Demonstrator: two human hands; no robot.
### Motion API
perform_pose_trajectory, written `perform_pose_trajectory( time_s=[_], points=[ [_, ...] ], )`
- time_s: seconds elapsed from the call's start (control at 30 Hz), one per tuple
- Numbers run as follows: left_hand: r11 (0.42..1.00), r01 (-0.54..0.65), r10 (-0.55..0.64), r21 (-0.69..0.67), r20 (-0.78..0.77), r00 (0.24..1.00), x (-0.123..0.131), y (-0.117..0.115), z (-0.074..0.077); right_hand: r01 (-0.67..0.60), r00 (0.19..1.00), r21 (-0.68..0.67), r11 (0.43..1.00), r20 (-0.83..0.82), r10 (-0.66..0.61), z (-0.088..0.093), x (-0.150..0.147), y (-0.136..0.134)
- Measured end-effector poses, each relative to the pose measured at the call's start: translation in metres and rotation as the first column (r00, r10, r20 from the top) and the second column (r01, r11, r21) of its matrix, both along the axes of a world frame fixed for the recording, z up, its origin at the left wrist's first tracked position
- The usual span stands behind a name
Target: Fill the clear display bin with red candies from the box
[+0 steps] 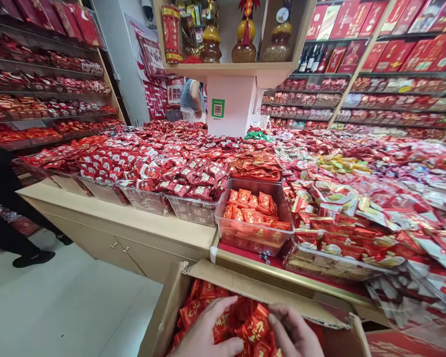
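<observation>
An open cardboard box sits low in front of me, filled with small red wrapped packets printed in gold. Both hands reach into it. My left hand curves around packets from the left, its thumb and fingers against them. From the right, my right hand closes in with bent fingers touching the same cluster. Together they cup a bunch of packets; some fingertips are hidden among them. Just beyond the box stands a clear plastic bin, partly filled with similar orange-red packets.
Bins of dark red packets line the wooden counter on the left. Durian-labelled packets overflow a bin on the right. A white pillar rises behind. One person stands at the back; another's legs show at left.
</observation>
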State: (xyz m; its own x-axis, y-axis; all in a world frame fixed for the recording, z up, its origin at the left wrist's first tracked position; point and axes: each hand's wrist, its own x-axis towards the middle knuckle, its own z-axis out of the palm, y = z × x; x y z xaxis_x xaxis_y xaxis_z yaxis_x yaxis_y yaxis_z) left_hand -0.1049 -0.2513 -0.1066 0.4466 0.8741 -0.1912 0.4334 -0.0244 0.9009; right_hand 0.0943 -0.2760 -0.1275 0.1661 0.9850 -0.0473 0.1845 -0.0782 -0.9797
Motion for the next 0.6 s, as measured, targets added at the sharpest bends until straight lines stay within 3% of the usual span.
perform_pose_trajectory(
  time_s=[0.13,0.23,0.37,0.53,0.6],
  points=[
    [0.977,0.066,-0.005,-0.202,0.292,0.956,0.029,0.006,0.039,0.056,0.939,-0.045,0.997,-0.337,-0.068,0.048,-0.005,0.007],
    [0.943,0.084,0.067,-0.323,0.428,0.901,0.043,0.014,0.057,0.009,0.869,-0.053,0.999,-0.494,-0.034,0.068,-0.007,0.017],
    [0.919,0.086,0.137,-0.385,0.515,0.846,0.05,0.016,0.066,-0.06,0.821,-0.056,0.997,-0.57,0.017,0.074,-0.006,0.022],
    [0.877,0.142,0.192,-0.458,0.607,0.771,0.056,0.012,0.066,-0.023,0.706,-0.086,0.996,-0.706,-0.044,0.074,-0.004,0.023],
    [0.86,0.166,0.199,-0.482,0.618,0.76,0.056,0.011,0.065,-0.02,0.701,-0.123,0.992,-0.71,-0.074,0.075,-0.004,0.023]
  ],
)
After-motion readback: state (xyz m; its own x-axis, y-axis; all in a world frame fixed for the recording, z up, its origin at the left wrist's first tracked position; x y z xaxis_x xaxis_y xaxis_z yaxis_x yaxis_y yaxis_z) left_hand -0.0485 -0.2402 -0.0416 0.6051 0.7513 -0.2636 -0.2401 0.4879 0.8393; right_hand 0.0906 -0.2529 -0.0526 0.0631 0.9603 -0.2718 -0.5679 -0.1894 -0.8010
